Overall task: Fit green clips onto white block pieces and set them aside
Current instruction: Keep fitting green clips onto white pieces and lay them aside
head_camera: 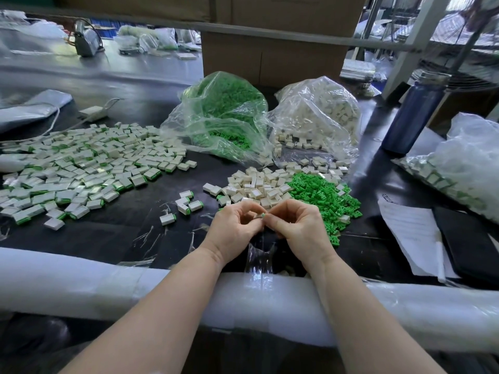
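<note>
Bench, dark work surface (121,238). The person's left hand (234,228) and right hand (299,225) meet at the near middle of the bench, fingertips curled inward and pinched together on one small piece (263,215); only a sliver of green and white shows between the fingers, so I cannot tell how far the clip is seated on it. Both forearms rest over the padded white bench edge (81,287).

Just beyond the hands: a loose pile of white blocks (256,184), touching on its right a pile of green clips (324,195). Behind these, two open clear bags, one of green clips (224,109), one of white blocks (321,112), side by side.

To the left, well apart from the hands, a broad spread of finished pieces (81,168), white with green ends. A few finished strays (186,202) lie between that spread and the hands.

Right side: blue bottle (415,114) standing upright, paper sheets (413,233), a dark flat case (469,244) overlapping them, another bag of pieces (453,174). Cardboard box (272,60) at the back.
</note>
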Motion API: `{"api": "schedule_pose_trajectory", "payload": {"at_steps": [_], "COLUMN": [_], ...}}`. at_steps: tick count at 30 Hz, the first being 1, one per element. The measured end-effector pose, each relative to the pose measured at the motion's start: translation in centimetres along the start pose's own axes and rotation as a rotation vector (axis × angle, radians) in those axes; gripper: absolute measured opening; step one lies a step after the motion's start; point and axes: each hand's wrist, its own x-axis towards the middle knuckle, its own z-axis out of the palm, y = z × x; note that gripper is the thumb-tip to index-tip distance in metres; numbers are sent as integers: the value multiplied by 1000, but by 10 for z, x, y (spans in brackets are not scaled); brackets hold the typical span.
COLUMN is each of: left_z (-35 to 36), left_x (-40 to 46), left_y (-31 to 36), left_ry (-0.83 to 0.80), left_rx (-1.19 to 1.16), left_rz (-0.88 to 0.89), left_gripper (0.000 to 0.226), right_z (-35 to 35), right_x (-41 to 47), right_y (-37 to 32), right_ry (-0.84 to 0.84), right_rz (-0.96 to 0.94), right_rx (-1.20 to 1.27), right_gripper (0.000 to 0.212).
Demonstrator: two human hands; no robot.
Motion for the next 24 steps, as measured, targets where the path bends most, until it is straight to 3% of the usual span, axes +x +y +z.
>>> {"api": "schedule_pose_trajectory", "payload": {"at_steps": [6,11,18,24], "left_z": [-1,-2,0,1], "left_x": [0,-1,-2,-2], "left_y": [2,5,7,7], "left_ry": [3,-4,-20,-64], "left_rx": [-49,-167,-72,-27], "left_rz": [-10,4,57,70], "left_gripper": [25,12,18,19], "right_z": [-1,-1,3,1], "right_x": [0,1,-1,0], "right_y": [-1,-2,-3,-1], "right_ry": [-22,-1,-172,-184], "right_rz": [9,35,117,150], "right_rx": [46,79,134,148], "right_gripper": [7,8,22,21]}}
